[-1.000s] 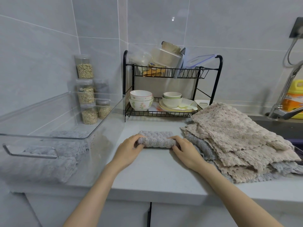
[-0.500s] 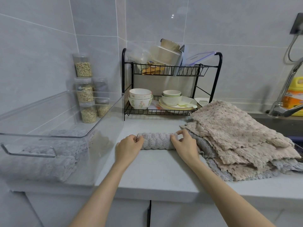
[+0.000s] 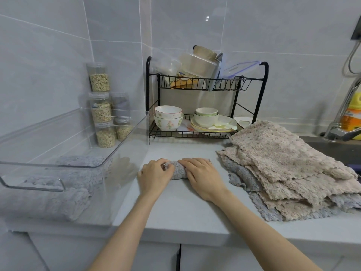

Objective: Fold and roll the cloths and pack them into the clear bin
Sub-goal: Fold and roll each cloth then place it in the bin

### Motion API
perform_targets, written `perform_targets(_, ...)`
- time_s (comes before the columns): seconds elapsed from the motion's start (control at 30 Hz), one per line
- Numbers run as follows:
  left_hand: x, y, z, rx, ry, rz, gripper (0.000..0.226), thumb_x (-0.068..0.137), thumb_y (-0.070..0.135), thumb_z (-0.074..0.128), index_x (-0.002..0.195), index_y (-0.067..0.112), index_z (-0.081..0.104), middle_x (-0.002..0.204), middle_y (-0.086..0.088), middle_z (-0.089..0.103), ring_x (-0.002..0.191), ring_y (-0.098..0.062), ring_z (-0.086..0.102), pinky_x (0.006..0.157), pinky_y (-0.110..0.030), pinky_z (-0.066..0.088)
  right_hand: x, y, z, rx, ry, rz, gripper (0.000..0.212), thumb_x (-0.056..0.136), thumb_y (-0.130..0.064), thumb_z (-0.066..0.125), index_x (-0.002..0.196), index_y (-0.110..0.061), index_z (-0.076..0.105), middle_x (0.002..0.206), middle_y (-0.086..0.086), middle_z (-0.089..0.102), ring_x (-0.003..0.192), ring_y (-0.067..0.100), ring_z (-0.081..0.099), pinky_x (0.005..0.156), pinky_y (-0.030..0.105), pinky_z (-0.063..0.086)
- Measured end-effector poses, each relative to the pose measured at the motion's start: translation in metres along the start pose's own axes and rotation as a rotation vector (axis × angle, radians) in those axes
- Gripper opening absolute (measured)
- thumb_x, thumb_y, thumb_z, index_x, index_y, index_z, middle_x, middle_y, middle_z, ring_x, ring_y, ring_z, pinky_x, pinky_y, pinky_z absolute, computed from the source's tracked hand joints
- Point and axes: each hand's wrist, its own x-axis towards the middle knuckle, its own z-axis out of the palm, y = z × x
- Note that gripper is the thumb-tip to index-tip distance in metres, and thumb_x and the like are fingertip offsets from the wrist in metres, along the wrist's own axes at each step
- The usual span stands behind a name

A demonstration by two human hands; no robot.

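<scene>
A rolled grey cloth (image 3: 178,171) lies on the counter between my hands. My left hand (image 3: 155,176) grips its left end with curled fingers. My right hand (image 3: 203,176) lies over most of the roll, its fingers wrapped across the top. The clear bin (image 3: 125,133) stands at the left with several grey cloths (image 3: 64,182) inside. A pile of beige and grey cloths (image 3: 283,163) lies flat at the right.
A black two-tier dish rack (image 3: 207,98) with bowls and plates stands at the back. Stacked jars of grain (image 3: 101,106) stand behind the bin. A sink with a tap (image 3: 340,132) and a yellow bottle (image 3: 353,114) is at the far right.
My hands have come closer together over the grey roll. The right hand now covers most of it, and the roll looks shorter and more bunched.
</scene>
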Motion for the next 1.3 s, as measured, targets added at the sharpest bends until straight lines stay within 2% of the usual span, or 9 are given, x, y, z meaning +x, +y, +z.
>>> perform_targets(0.1,-0.001,0.001,0.0,0.023,0.006,0.013,0.026,0.084,0.042,0.048,0.102,0.035,0.066,0.105,0.002,0.064,0.104,-0.023,0.054,0.09,-0.036,0.04,-0.001,0.006,0.001,0.067,-0.077,0.066,0.061,0.091,-0.045,0.01,0.137,-0.031,0.047,0.135,-0.012,0.052,0.123,0.014,0.044,0.102,0.027,0.026)
perform_targets(0.23,-0.003,0.002,-0.001,0.034,0.002,0.024,0.024,0.084,0.042,0.047,0.097,0.032,0.065,0.099,0.005,0.065,0.1,-0.022,0.054,0.086,-0.035,0.04,0.003,0.013,0.0,0.127,-0.144,0.211,0.04,0.102,-0.036,0.028,0.138,-0.033,0.046,0.136,-0.007,0.052,0.125,0.02,0.043,0.104,0.033,0.029)
perform_targets(0.47,-0.002,0.004,-0.004,-0.053,-0.085,0.043,0.018,0.087,0.038,0.048,0.097,0.028,0.059,0.091,0.008,0.064,0.096,-0.02,0.055,0.081,-0.033,0.034,0.023,0.015,-0.013,0.16,-0.367,0.351,0.04,0.097,-0.035,0.036,0.134,-0.028,0.049,0.136,0.007,0.048,0.126,0.028,0.039,0.105,0.037,0.024)
perform_targets(0.67,-0.003,0.002,-0.003,-0.17,-0.11,0.117,0.013,0.092,0.029,0.048,0.098,0.019,0.054,0.094,0.0,0.06,0.087,-0.021,0.057,0.078,-0.035,0.044,0.043,0.017,-0.025,0.148,-0.542,0.388,0.025,0.087,-0.041,0.049,0.088,-0.017,0.056,0.106,0.011,0.06,0.108,0.03,0.047,0.084,0.037,0.029)
perform_targets(0.8,-0.001,0.006,-0.001,-0.191,-0.107,0.138,0.013,0.095,0.025,0.044,0.1,0.016,0.052,0.098,-0.006,0.055,0.084,-0.024,0.054,0.071,-0.035,0.043,0.051,0.024,-0.025,0.255,-0.575,0.399,0.034,0.081,-0.049,0.057,0.067,-0.018,0.047,0.081,0.003,0.058,0.083,0.026,0.054,0.073,0.034,0.037)
perform_targets(0.9,0.001,0.008,-0.001,-0.199,-0.121,0.107,0.014,0.096,0.023,0.042,0.103,0.014,0.051,0.1,-0.006,0.053,0.087,-0.026,0.055,0.076,-0.038,0.045,0.058,0.024,-0.021,0.283,-0.596,0.368,0.036,0.079,-0.049,0.056,0.068,-0.016,0.047,0.073,0.001,0.056,0.073,0.022,0.053,0.067,0.034,0.039)
perform_targets(1.03,0.019,0.014,0.0,-0.253,-0.198,0.013,0.015,0.097,0.018,0.039,0.106,0.011,0.049,0.109,-0.008,0.051,0.089,-0.021,0.051,0.073,-0.031,0.038,0.078,0.025,-0.025,0.262,-0.752,0.315,0.032,0.089,-0.046,0.046,0.081,-0.016,0.05,0.093,0.003,0.057,0.09,0.022,0.051,0.073,0.034,0.037)
perform_targets(1.17,0.04,0.04,-0.004,-0.308,-0.186,-0.036,0.019,0.099,0.015,0.034,0.109,0.006,0.047,0.114,-0.01,0.044,0.082,-0.018,0.044,0.069,-0.022,0.032,0.103,0.034,-0.036,0.314,-0.849,0.346,0.029,0.092,-0.045,0.042,0.076,-0.022,0.041,0.084,-0.005,0.049,0.091,0.021,0.048,0.07,0.031,0.034)
perform_targets(1.3,0.061,0.072,-0.024,-0.38,-0.212,-0.12,0.024,0.1,0.013,0.033,0.116,0.002,0.047,0.121,-0.012,0.041,0.104,-0.025,0.045,0.071,-0.021,0.028,0.13,0.038,-0.07,0.342,-0.853,0.381,0.023,0.092,-0.042,0.046,0.085,-0.02,0.045,0.082,-0.008,0.049,0.09,0.019,0.048,0.072,0.031,0.035)
